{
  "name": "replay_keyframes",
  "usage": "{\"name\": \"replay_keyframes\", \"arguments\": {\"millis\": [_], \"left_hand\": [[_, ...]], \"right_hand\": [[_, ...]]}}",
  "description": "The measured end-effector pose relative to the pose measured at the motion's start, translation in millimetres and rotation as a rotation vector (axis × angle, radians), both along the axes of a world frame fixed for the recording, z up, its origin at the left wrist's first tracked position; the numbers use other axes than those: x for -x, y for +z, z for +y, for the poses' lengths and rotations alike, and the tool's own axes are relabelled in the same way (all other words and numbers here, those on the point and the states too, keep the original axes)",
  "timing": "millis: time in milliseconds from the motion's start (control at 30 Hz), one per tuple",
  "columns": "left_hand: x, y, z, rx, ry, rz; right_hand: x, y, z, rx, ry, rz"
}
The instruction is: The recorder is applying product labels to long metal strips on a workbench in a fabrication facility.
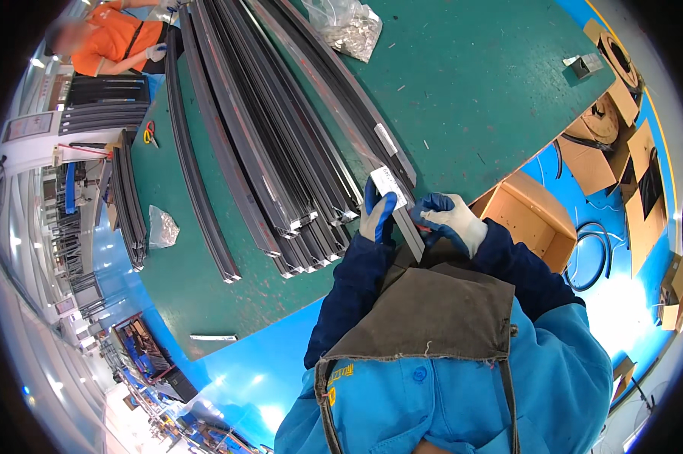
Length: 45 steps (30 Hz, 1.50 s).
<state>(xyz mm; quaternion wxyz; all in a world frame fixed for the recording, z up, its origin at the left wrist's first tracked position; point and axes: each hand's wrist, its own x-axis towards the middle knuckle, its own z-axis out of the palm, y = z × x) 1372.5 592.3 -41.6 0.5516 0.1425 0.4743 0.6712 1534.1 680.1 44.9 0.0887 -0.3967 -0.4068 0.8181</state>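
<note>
Close to my body, my left hand (377,215), in a white glove with blue coating, is closed around the end of a long grey profile strip (409,234). A white label (388,187) sits on that strip beside my fingers. On the strip's other side, my right hand (458,221), gloved the same way, has its fingers pinched together near the strip. Whatever it may hold is too small to make out. Left of my hands, a stack of dark curved profile strips (258,151) lies on the green table (478,98).
Bags of small parts (357,38) lie at the far side and a small clear bag (162,228) at left, below yellow-handled scissors (150,134). An open cardboard box (534,216) stands right of me. A co-worker in orange (114,41) is at the table's far left.
</note>
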Motion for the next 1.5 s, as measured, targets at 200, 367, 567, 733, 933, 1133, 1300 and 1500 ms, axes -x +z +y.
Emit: {"name": "replay_keyframes", "arguments": {"millis": [200,367,567,733,933,1133,1300,1500], "left_hand": [[6,7,-5,-0.083,-0.091,-0.041],[11,0,-7,-0.125,-0.096,-0.052],[9,-20,-9,-0.153,-0.093,-0.117],[0,-10,-5,-0.138,-0.006,-0.106],[0,-10,-7,-0.145,-0.063,-0.18],[7,-27,-12,-0.219,-0.166,-0.202],[4,-26,-12,-0.282,-0.168,-0.032],[-6,-13,-18,-0.313,-0.159,0.237]], "right_hand": [[3,3,9,-0.011,0.093,0.01],[2,-10,2,0.02,0.019,0.125],[2,-5,-3,0.065,-0.027,0.07],[2,-4,-5,-0.012,-0.023,0.041],[5,-6,-3,0.012,-0.035,0.123],[5,2,-2,0.042,-0.034,0.083],[4,-12,-5,-0.048,-0.047,0.101],[7,-13,-9,-0.048,-0.079,0.131]]}}
